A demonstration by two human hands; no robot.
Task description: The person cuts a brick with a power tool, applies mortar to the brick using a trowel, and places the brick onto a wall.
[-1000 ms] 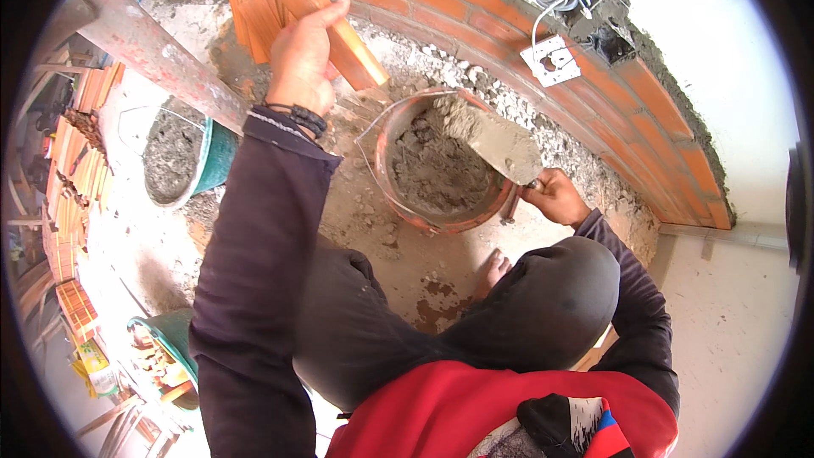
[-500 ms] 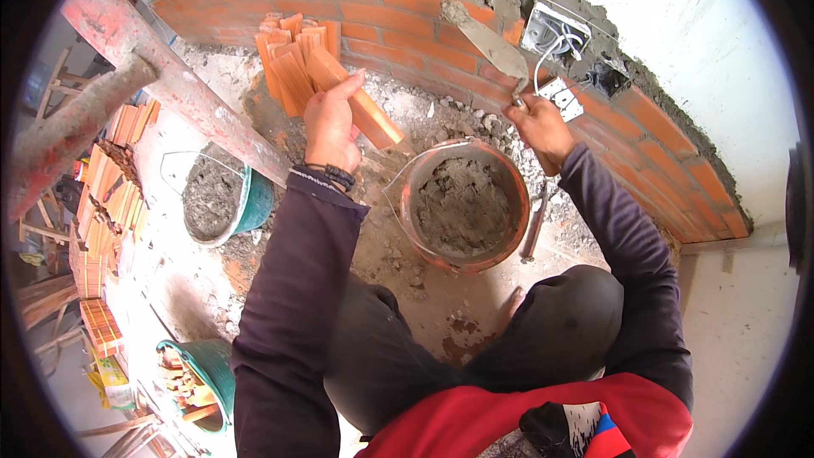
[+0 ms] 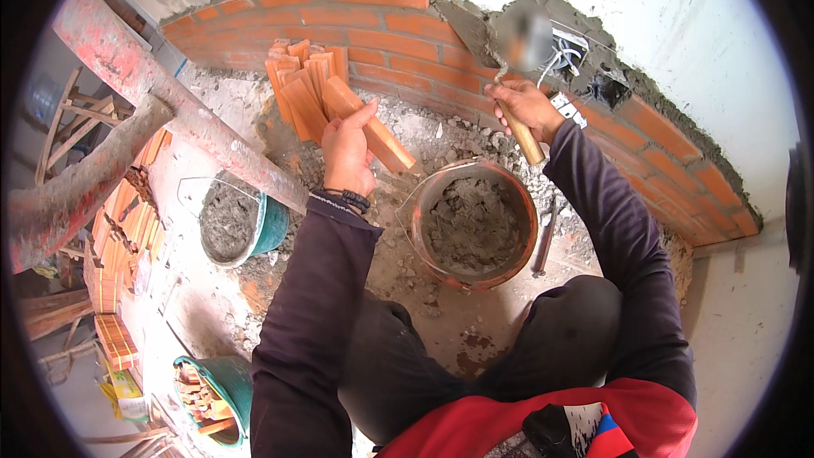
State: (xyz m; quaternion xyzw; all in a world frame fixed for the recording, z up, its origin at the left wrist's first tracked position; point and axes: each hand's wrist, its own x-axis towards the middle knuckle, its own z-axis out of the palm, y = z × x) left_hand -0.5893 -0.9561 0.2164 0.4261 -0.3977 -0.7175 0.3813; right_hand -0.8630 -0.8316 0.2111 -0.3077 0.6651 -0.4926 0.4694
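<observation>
My left hand [image 3: 348, 153] is closed around a thin orange brick tile [image 3: 373, 129], held at a slant beside a stack of similar tiles [image 3: 298, 89]. My right hand [image 3: 532, 108] grips the wooden handle of a trowel [image 3: 524, 136]. The trowel's blade, coated in grey mortar, lies against the wall just right of the top row of tiles, left of an electrical box [image 3: 570, 53] with loose white wires. Behind both hands runs the partly tiled brick wall [image 3: 407, 47]. Between my forearms stands a round bucket [image 3: 531, 242] holding grey mortar [image 3: 473, 219].
Left of my arm are a teal bucket of mortar [image 3: 271, 225] and a green bucket of broken pieces [image 3: 233, 382]. A paint-stained metal pole [image 3: 203, 127] slants across the upper left. A long metal tool [image 3: 547, 242] lies right of the middle bucket. Rubble lines the wall's foot.
The trowel blade has turned and moved onto the mortar-covered wall beside the top tile row; its wooden handle now shows below my right hand. My left hand still holds the tile.
</observation>
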